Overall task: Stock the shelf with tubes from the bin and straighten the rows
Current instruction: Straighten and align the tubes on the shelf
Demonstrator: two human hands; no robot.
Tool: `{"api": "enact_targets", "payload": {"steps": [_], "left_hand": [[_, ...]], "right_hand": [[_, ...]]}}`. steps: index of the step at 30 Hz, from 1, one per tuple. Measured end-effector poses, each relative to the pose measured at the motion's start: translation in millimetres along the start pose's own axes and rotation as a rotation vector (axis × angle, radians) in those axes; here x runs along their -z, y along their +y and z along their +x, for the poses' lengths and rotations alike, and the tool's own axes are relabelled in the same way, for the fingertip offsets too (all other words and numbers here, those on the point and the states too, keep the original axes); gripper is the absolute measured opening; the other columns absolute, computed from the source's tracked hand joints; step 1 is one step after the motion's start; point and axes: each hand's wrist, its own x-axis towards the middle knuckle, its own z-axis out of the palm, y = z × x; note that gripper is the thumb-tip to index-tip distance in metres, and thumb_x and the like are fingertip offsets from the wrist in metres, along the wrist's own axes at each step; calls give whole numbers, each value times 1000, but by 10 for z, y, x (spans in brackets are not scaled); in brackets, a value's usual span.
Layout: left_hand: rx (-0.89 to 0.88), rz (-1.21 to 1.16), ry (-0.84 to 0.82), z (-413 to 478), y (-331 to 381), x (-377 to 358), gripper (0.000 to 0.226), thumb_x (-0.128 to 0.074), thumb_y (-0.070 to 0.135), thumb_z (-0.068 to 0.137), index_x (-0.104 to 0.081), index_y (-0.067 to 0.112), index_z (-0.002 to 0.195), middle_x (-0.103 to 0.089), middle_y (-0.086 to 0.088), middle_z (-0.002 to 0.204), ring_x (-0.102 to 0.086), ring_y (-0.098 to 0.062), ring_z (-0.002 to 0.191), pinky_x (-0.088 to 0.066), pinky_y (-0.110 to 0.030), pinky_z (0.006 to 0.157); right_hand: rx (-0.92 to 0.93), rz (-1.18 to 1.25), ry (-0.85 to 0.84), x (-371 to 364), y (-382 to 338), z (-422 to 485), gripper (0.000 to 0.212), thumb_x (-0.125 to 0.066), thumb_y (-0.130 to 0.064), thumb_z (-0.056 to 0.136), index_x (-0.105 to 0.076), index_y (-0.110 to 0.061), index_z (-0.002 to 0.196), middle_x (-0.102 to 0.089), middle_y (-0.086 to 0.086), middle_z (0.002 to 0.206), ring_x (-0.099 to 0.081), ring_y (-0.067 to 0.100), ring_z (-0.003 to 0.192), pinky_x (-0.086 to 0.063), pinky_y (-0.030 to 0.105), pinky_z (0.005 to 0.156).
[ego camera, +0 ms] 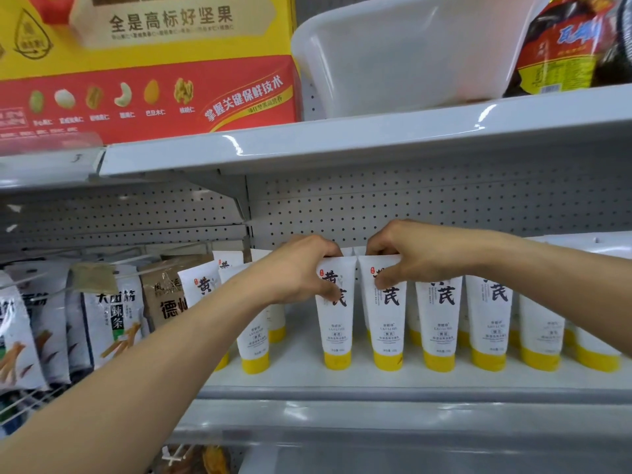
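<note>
Several white tubes with yellow caps stand cap-down in rows on the white shelf. My left hand pinches the top of one front-row tube, thumb on its printed face. Right beside it, my right hand pinches the top of the neighbouring tube. Both tubes stand upright and close together. More tubes run on to the right under my right forearm. Left of my hand, a few tubes stand looser, one leaning. A white plastic bin rests tilted on the shelf above.
A large yellow and red nut gift box and a dark snack bag sit on the upper shelf. Snack packets hang on wire hooks at the left. Pegboard backs the shelf.
</note>
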Motion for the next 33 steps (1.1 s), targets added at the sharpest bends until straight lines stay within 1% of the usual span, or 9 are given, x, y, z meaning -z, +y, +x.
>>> {"api": "enact_targets", "payload": {"steps": [6, 10, 13, 15, 17, 21, 25, 30, 33], "left_hand": [[-5, -22, -3, 37, -25, -18, 24, -80, 28, 74, -62, 26, 89, -57, 13, 83, -53, -6, 75, -35, -22, 57], [1, -41, -16, 29, -35, -11, 25, -80, 27, 75, -57, 30, 82, -56, 15, 78, -52, 0, 69, -34, -21, 54], [-6, -51, -40, 7, -15, 7, 25, -79, 30, 76, -59, 29, 90, -59, 16, 79, -54, 1, 71, -37, -20, 56], [0, -71, -30, -29, -38, 89, 33, -77, 39, 77, -62, 29, 104, -64, 15, 90, -59, 0, 82, -46, -22, 68], [14, -124, 43, -58, -142, 271, 35, -70, 43, 83, -62, 31, 115, -67, 15, 101, -61, -1, 94, -48, -21, 82], [70, -108, 163, -70, -504, 697, 16, -61, 26, 94, -66, 30, 108, -65, 17, 101, -60, 1, 94, -40, -4, 77], [122, -45, 2, 20, -831, 786, 26, -63, 12, 91, -68, 28, 111, -70, 10, 111, -64, -4, 101, -42, -6, 86], [119, -20, -196, 181, -994, 653, 33, -70, 16, 87, -68, 23, 119, -69, 9, 117, -63, -4, 106, -45, -15, 93], [108, -76, -238, 246, -1082, 535, 26, -73, 13, 84, -73, 18, 110, -74, 5, 107, -69, -5, 94, -51, -11, 82]], "right_hand": [[10, -5, 7, -2, -9, -20, 14, -71, -29, 82, -64, -17, 81, -67, 1, 80, -62, 21, 76, -49, 40, 65], [9, -16, 6, -6, -4, -9, 15, -70, -29, 82, -64, -16, 82, -67, 3, 81, -61, 23, 77, -48, 39, 64], [9, -17, -5, 13, -7, 3, 16, -70, -33, 83, -65, -17, 86, -68, 1, 83, -63, 21, 78, -50, 40, 68], [2, 23, 13, 58, -4, 0, 16, -70, -38, 84, -67, -25, 93, -70, -8, 87, -65, 10, 80, -53, 33, 72], [-2, 56, 80, 135, -6, 22, 18, -67, -42, 86, -67, -30, 99, -69, -15, 92, -64, 0, 84, -55, 24, 77], [52, 70, 207, 280, -67, 194, 15, -63, -36, 90, -68, -28, 102, -67, -20, 93, -61, -5, 86, -48, 13, 78], [69, 85, 137, 280, -173, 513, 16, -64, -32, 91, -69, -29, 105, -65, -24, 94, -59, -10, 87, -44, 9, 79], [68, 69, -20, 161, -320, 853, 23, -66, -28, 90, -74, -19, 109, -72, -13, 108, -65, 0, 96, -50, 21, 93], [49, 23, -81, 83, -336, 976, 18, -69, -28, 87, -76, -21, 102, -73, -17, 100, -66, 2, 94, -52, 28, 94]]}}
